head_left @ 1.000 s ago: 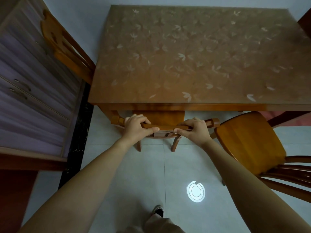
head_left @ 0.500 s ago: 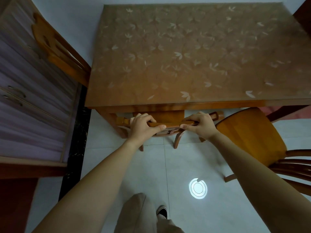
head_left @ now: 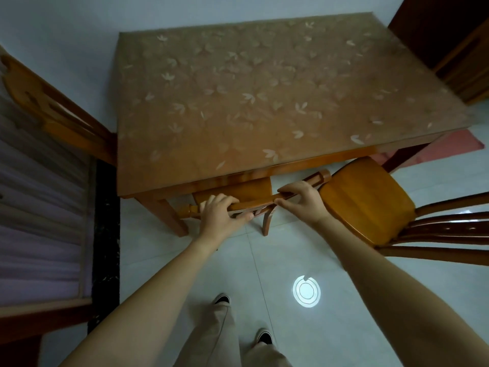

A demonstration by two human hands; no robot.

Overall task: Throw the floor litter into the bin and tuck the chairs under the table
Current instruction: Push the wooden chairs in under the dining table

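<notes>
Wooden chair [head_left: 260,201], part under table [head_left: 238,102] — hands [head_left: 221,213] [head_left: 304,201] gripping

Wooden chairs: 3. These are the centre chair [head_left: 238,192] at the table's 6 o'clock edge, the right chair [head_left: 365,202] at 4 o'clock and the left chair [head_left: 68,128] at 10 o'clock.
Table [head_left: 251,102] with leaf-patterned cover: 1, at 12 o'clock.
Hands: 2, the left hand [head_left: 219,215] and the right hand [head_left: 304,202].
Shoes: 2, the left shoe [head_left: 221,299] and the right shoe [head_left: 265,337], at 6 o'clock.
Red mat [head_left: 449,147]: 1, at 3 o'clock.
Round light patch [head_left: 306,291]: 1, at 5 o'clock.
</notes>
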